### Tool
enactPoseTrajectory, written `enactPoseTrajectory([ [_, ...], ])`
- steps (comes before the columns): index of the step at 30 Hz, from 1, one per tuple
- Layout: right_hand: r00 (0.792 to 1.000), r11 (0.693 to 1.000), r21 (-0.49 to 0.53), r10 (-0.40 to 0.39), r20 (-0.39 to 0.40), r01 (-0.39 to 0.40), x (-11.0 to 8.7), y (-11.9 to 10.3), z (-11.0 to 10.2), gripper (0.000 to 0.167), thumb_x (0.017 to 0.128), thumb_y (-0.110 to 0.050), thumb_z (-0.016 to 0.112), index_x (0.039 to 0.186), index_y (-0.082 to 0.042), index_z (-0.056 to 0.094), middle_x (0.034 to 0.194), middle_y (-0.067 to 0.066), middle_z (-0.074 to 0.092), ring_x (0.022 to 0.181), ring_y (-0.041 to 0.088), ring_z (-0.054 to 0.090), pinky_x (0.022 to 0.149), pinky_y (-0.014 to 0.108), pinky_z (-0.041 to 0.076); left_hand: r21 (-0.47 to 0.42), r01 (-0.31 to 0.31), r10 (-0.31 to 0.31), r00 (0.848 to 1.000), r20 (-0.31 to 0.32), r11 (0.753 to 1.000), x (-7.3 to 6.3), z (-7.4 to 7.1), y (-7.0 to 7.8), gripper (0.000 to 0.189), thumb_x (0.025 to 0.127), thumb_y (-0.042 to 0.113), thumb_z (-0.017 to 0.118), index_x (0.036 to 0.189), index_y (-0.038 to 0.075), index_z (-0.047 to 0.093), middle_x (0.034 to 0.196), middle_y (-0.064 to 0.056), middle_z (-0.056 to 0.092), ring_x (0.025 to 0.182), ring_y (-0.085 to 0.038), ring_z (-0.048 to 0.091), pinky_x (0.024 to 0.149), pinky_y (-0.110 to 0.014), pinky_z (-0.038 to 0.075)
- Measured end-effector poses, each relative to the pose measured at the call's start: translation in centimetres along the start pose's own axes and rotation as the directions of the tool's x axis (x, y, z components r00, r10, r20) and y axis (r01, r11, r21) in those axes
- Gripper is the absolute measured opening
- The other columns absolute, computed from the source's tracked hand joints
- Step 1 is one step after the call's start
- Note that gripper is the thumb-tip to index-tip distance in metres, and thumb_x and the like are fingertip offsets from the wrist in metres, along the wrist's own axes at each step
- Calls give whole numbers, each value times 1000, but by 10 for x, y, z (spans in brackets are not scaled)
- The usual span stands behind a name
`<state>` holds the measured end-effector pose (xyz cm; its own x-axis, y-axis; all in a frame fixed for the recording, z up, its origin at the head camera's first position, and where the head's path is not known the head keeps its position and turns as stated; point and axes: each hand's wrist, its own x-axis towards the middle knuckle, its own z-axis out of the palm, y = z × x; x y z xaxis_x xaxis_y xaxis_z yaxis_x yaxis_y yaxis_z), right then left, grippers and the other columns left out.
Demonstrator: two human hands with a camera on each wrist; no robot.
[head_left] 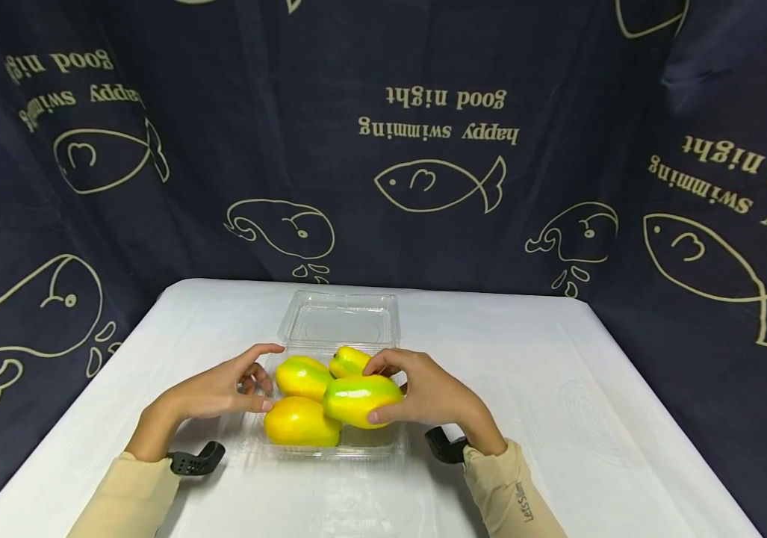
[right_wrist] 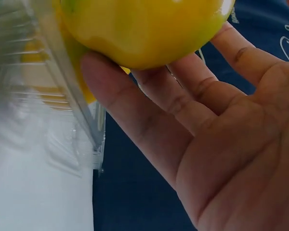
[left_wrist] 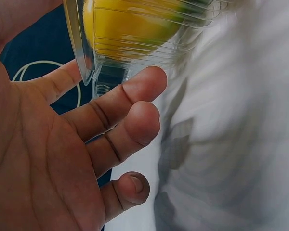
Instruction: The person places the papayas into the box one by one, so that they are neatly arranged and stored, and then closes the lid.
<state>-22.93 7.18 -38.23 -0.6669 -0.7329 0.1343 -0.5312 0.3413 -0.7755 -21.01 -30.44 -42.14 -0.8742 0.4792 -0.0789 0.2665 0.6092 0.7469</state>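
Observation:
My right hand [head_left: 433, 392] holds a yellow-green mango [head_left: 359, 400] between thumb and fingers, at the right side of a clear plastic clamshell box [head_left: 370, 450]. In the right wrist view the mango [right_wrist: 149, 29] is above the box's rim. Two mangoes lie in the left half of the box, one at the back [head_left: 302, 376] and one at the front [head_left: 301, 422]. Another mango [head_left: 348, 360] shows at the back right, partly hidden by the right hand. At the box's left side, my left hand [head_left: 225, 385] has its fingers loosely bent and holds nothing. Its thumb tip is close to the front left mango; whether they touch, I cannot tell.
The box's lid [head_left: 339, 317] lies folded back behind it, towards the table's far edge. A white cloth covers the table [head_left: 524, 359]. Dark blue curtains [head_left: 437, 246] with fish and whale drawings hang behind and at both sides. Each wrist wears a black band [head_left: 196, 459].

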Motion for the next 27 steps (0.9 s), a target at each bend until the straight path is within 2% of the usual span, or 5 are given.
enactPoseTrajectory([
  [8, 999, 998, -59, -18, 38, 20, 0, 1, 4, 50, 73, -29, 91, 114, -28, 63, 112, -15, 65, 106, 9, 61, 96, 36, 52, 4, -4, 4, 1000, 2, 1000, 0, 0, 0, 85, 88, 33, 77, 155, 18, 26, 107, -13, 62, 84, -21, 59, 71, -27, 51],
  [21, 997, 999, -47, -2, 80, 6, 2, 3, 6, 52, 71, -30, 92, 113, -26, 62, 110, -11, 64, 104, 11, 60, 94, 36, 53, 0, 8, -8, 1000, -8, 1000, 1, 0, 0, 86, 87, 35, 78, 154, 19, 27, 106, -12, 63, 84, -21, 59, 71, -27, 50],
  [27, 997, 996, -84, -12, 78, 19, 2, 3, 7, 52, 71, -30, 92, 114, -26, 62, 111, -13, 63, 103, 11, 62, 94, 30, 52, -3, 1, -1, 1000, -5, 1000, 2, 0, -1, 86, 87, 34, 77, 154, 18, 26, 106, -12, 62, 83, -22, 59, 71, -27, 51],
])
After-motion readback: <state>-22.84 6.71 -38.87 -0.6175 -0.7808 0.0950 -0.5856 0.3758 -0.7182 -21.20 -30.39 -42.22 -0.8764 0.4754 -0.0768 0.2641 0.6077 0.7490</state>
